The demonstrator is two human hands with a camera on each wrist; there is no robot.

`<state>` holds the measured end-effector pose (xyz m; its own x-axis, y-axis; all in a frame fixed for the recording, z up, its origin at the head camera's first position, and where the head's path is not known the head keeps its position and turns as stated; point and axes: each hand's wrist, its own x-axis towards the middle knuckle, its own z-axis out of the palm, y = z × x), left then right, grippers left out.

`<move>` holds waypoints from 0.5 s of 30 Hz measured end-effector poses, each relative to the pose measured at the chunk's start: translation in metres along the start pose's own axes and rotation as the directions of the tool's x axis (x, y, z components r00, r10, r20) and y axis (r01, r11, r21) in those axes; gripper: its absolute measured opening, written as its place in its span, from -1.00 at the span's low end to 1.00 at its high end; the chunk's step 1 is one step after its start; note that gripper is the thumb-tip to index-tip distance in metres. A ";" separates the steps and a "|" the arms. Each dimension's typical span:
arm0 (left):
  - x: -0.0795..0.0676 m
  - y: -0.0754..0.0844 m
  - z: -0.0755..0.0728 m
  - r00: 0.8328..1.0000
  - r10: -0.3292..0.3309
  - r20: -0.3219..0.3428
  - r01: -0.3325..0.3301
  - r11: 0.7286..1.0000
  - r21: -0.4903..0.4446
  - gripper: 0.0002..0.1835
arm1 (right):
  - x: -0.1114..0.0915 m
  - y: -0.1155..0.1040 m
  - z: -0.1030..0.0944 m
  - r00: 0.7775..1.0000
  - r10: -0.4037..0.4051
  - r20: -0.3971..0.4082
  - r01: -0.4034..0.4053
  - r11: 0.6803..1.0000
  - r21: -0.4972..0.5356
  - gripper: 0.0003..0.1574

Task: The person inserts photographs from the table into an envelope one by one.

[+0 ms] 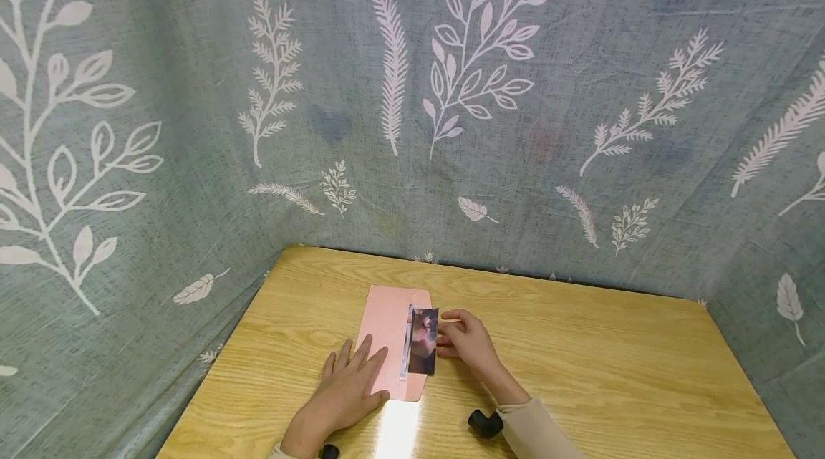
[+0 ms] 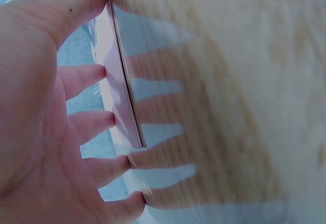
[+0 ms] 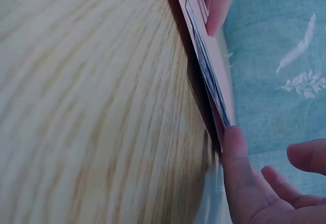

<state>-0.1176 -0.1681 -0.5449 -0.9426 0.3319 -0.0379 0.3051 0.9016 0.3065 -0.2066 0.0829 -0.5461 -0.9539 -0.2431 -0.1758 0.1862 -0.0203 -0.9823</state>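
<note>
A pink envelope (image 1: 385, 316) lies flat on the wooden table, its opening and flap toward the right. My left hand (image 1: 344, 384) rests on its lower left part with fingers spread. In the left wrist view, the fingertips (image 2: 104, 72) touch the envelope and the table. A dark photo with pink patches (image 1: 423, 341) lies across the envelope's opening and flap; bluish-white papers (image 1: 406, 350) show at the opening. My right hand (image 1: 473, 348) is at the photo's right edge. In the right wrist view, one digit (image 3: 235, 145) touches the edge there while other fingers stand apart.
The wooden table (image 1: 580, 344) extends to the right. A grey-green cloth with white leaf prints (image 1: 477, 180) hangs behind and at both sides. Black wrist devices (image 1: 485, 424) sit by both wrists. A bright glare falls just below the envelope.
</note>
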 end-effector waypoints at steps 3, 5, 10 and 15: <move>0.000 0.000 0.000 1.000 -0.005 0.004 0.005 1.000 0.004 -0.23 | 0.000 0.001 0.002 1.000 -0.003 0.013 0.003 1.000 0.005 -0.53; 0.001 0.000 -0.001 1.000 -0.007 0.004 0.007 1.000 0.000 -0.22 | 0.000 0.001 0.003 1.000 -0.003 0.023 0.003 1.000 0.009 -0.52; 0.001 0.002 -0.001 1.000 -0.012 0.000 0.012 1.000 -0.008 -0.22 | 0.001 0.003 0.007 0.999 -0.003 0.041 0.003 1.000 0.019 -0.53; 0.000 0.002 -0.002 1.000 -0.012 -0.001 0.012 1.000 -0.007 -0.22 | 0.003 0.005 0.009 0.999 0.007 0.037 -0.008 1.000 0.016 -0.56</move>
<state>-0.1175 -0.1665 -0.5423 -0.9461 0.3212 -0.0410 0.2932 0.9036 0.3122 -0.2063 0.0731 -0.5507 -0.9431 -0.2792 -0.1804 0.1975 -0.0342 -0.9797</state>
